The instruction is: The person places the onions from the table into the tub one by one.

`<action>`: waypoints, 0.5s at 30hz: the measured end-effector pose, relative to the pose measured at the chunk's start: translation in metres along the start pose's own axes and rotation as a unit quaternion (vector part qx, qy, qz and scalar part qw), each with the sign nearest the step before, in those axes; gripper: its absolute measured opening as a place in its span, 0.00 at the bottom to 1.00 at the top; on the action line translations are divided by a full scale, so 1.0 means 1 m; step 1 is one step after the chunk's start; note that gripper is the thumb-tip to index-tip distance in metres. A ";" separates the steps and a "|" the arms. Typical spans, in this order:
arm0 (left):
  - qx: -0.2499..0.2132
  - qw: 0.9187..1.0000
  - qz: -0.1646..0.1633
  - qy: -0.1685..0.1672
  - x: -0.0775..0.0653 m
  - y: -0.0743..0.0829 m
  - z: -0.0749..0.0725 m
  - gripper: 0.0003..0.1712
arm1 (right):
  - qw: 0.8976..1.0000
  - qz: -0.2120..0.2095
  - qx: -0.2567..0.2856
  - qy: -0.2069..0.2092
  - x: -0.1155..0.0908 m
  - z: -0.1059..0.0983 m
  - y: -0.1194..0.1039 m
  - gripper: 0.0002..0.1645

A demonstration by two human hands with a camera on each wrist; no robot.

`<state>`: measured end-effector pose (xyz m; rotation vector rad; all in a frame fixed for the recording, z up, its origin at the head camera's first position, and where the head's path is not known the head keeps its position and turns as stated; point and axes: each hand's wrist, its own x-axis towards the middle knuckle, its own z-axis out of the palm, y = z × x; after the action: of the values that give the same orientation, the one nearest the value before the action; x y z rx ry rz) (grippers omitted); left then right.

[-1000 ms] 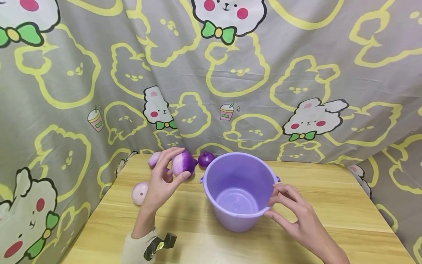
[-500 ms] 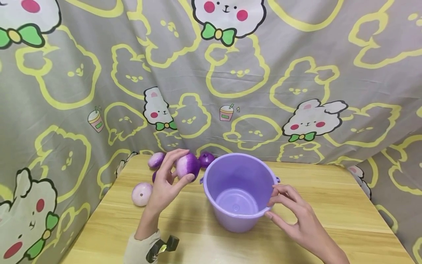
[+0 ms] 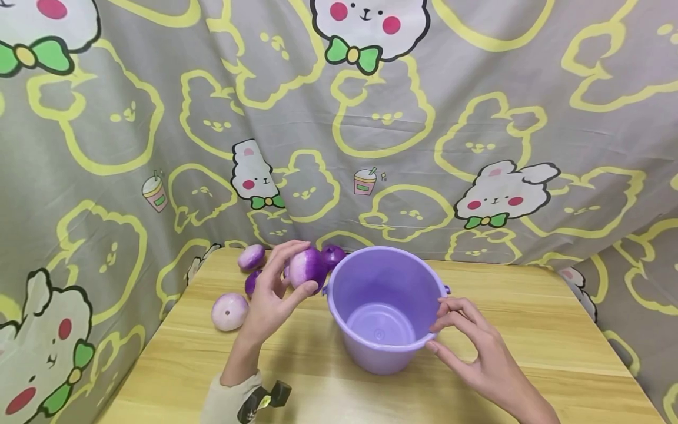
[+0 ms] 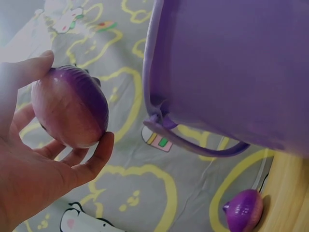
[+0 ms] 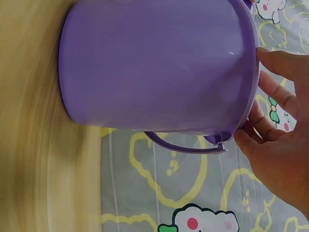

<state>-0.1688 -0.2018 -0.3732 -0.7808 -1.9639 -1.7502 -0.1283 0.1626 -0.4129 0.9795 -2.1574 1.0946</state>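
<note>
A purple-and-white onion (image 3: 307, 270) is held between the thumb and fingers of my left hand (image 3: 269, 303), raised above the table just left of the bucket's rim. The left wrist view shows the same onion (image 4: 70, 106) with the fingertips round it. The light purple bucket (image 3: 377, 358) stands upright on the table, and no contents show inside it. My right hand (image 3: 484, 350) pinches the bucket's right rim; the right wrist view shows these fingers (image 5: 275, 96) at the rim. The bucket's handle (image 5: 181, 147) hangs down along its far side.
Several onions lie on the wooden table (image 3: 529, 330): a pale one (image 3: 229, 312) at left, a pink one (image 3: 251, 257) behind, a dark one (image 3: 251, 284) partly hidden by my left hand, and another (image 3: 332, 257) behind the bucket. A patterned curtain (image 3: 402, 135) hangs behind.
My left hand has moved a little to the right with the onion, nearer the bucket. The dark onion behind the hand has come partly into view. My right hand and the bucket stay put.
</note>
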 end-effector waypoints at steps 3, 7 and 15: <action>-0.014 1.000 0.000 -0.006 0.000 0.000 0.003 0.35 | 1.000 0.004 0.001 -0.001 0.000 0.000 0.000 0.29; -0.028 1.000 -0.001 -0.011 -0.001 0.001 0.008 0.35 | 1.000 0.006 0.004 -0.001 -0.001 0.000 0.000 0.29; -0.047 0.999 0.001 -0.018 -0.001 0.001 0.019 0.35 | 1.000 0.006 0.009 0.001 -0.001 0.001 0.001 0.29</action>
<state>-0.1661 -0.1836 -0.3756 -0.8507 -1.9134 -1.8519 -0.1284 0.1621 -0.4147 0.9753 -2.1570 1.1223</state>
